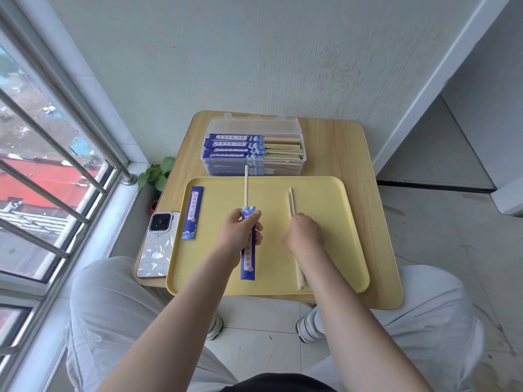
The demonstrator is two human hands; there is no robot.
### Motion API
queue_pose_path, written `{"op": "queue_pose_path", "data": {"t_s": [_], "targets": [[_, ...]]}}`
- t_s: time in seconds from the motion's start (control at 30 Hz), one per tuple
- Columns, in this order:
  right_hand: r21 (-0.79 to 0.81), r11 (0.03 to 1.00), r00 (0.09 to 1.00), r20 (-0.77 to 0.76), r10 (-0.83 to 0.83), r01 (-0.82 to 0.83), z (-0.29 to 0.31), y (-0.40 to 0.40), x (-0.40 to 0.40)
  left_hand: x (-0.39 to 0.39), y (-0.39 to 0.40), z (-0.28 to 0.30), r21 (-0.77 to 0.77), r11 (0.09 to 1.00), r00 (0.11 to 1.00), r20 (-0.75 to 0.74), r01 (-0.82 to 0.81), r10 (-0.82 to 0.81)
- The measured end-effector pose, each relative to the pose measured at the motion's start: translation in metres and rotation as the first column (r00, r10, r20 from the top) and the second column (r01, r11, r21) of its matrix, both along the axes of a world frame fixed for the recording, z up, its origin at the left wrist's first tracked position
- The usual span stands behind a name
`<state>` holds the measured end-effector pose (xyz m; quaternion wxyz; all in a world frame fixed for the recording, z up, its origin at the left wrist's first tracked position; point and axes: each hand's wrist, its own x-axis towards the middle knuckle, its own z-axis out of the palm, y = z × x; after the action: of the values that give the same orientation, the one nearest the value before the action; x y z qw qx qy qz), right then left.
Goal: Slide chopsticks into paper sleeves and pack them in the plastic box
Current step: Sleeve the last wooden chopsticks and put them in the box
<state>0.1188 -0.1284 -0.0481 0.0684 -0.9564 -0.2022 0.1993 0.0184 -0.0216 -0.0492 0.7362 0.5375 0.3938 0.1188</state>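
Wooden desk (334,142) carries a yellow tray (325,205) and a plastic box (252,128) of sleeved chopsticks, while the left hand (240,236) grips a blue sleeve (248,264) with one chopstick (246,185) sticking out and the right hand (304,234) pinches loose chopsticks (291,203) on the tray.

We find the tray (325,193) on the table (339,142), the plastic box (254,128) behind it (sleeved pairs inside), a phone (157,244) left

One camera on my head, looking forward and down.
It sits close above my tray (325,193), wall far, window (42,165) left.
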Motion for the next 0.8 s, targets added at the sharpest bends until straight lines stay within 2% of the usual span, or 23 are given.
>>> {"op": "queue_pose_path", "data": {"t_s": [0.13, 0.23, 0.3, 0.37, 0.47, 0.63, 0.7, 0.8], "targets": [[0.034, 0.999, 1.0, -0.008, -0.02, 0.02, 0.005, -0.003, -0.001, -0.001, 0.0, -0.001, 0.01, 1.0, 1.0, -0.019, 0.002, -0.001], [0.178, 0.982, 0.998, -0.016, -0.053, 0.055, 0.016, -0.009, 0.003, -0.001, 0.001, 0.0, 0.007, 1.0, 0.999, -0.038, 0.025, -0.025], [0.398, 0.91, 0.985, -0.16, -0.059, 0.12, 0.023, -0.009, 0.004, 0.0, 0.0, 0.003, -0.028, 0.999, 0.999, -0.022, 0.038, -0.038], [0.555, 0.812, 0.941, -0.338, 0.022, 0.18, 0.03, -0.007, 0.004, 0.003, -0.003, 0.008, -0.111, 0.992, 0.998, 0.043, 0.059, -0.054], [0.592, 0.788, 0.866, -0.471, 0.169, 0.168, 0.037, -0.006, 0.003, 0.007, -0.005, 0.016, -0.189, 0.979, 0.99, 0.132, 0.078, -0.053], [0.616, 0.751, 0.796, -0.567, 0.211, 0.239, 0.038, -0.02, 0.012, 0.006, 0.005, 0.021, -0.33, 0.94, 0.985, 0.109, -0.09, 0.133], [0.663, 0.657, 0.753, -0.621, 0.214, 0.36, 0.039, -0.026, 0.015, 0.004, 0.01, 0.021, -0.44, 0.886, 0.971, 0.104, -0.149, 0.215], [0.688, 0.375, 0.657, -0.719, 0.228, 0.622, 0.04, -0.026, 0.016, 0.002, 0.013, 0.021, -0.542, 0.82, 0.952, 0.112, -0.183, 0.286]]}}
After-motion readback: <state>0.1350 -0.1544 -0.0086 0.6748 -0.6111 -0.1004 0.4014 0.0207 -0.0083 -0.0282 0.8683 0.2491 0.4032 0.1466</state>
